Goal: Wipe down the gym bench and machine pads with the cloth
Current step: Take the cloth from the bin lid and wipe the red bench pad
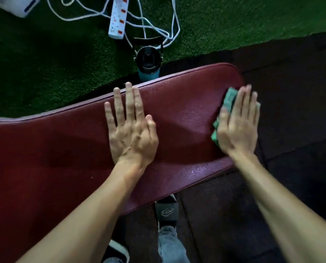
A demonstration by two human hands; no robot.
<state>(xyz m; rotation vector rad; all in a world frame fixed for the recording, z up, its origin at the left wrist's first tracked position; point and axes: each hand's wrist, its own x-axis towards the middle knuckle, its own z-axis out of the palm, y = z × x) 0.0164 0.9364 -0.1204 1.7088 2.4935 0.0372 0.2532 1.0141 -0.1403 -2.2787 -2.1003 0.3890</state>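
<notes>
At the far left, a white object point(18, 5) sits blurred at the top corner on green artificial turf point(44, 59); what it is cannot be told. The maroon padded bench point(67, 149) runs from the left edge across the middle of the view, its vinyl surface creased and its piped edge curving up toward the right end. The left hand point(131, 128) lies flat on the bench near its far edge, palm down, fingers spread and straight, gripping nothing. Above it, on the turf, a white power strip point(118, 18) with red switches lies among looping white cables point(154, 25). Just beyond the far edge of the bench stands a teal bottle point(148, 61) with a black lid and carry handle, seen from above. Below the near edge of the bench, a grey slide sandal point(166, 211) and a denim trouser leg point(169, 245) show on the dark rubber floor point(295, 92). A damp sheen marks the bench near its front edge. Toward the right end of the bench, the right hand point(238, 122) presses flat on a green cloth point(227, 103), fingers extended over it and slightly motion-blurred; the cloth peeks out on the hand's left side and at the fingertips, lying on the pad close to its rounded right end.
</notes>
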